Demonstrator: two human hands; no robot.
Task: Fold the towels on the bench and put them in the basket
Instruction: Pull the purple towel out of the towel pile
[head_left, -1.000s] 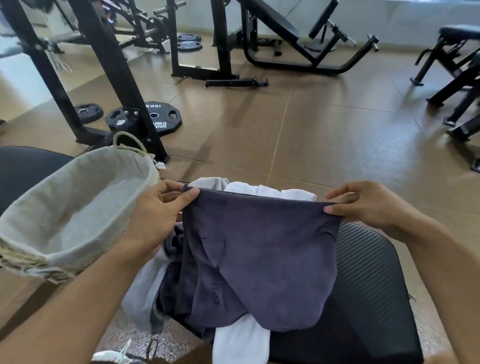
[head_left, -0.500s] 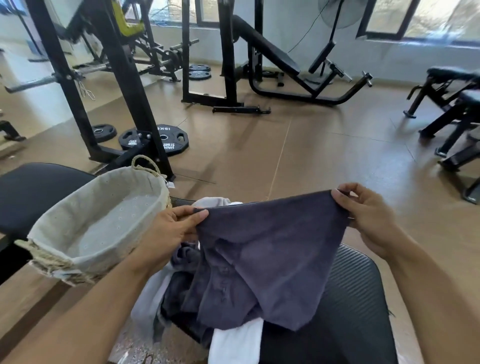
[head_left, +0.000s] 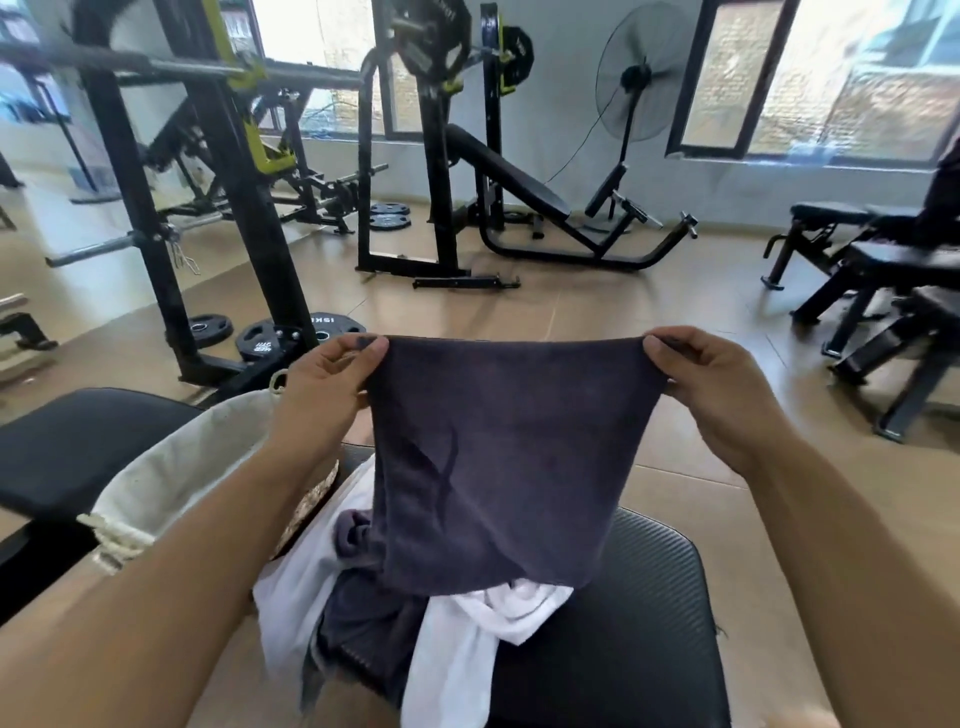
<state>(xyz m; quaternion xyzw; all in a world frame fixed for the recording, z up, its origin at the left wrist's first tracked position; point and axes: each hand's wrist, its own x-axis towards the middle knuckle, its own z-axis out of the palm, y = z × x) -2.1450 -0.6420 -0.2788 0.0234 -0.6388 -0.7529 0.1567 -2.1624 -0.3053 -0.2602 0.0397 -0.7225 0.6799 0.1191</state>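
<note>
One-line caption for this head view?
Left hand and right hand hold up dark towel beside basket.

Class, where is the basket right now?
In the head view, the basket sits low on the left, partly behind the left forearm, beside the towel pile on the bench.

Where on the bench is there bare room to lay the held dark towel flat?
Bare black pad lies right of the towel pile, out to the bench's right edge. The left is crowded: the pile abuts the basket. Both hands, left and right, hold the dark towel.
</note>
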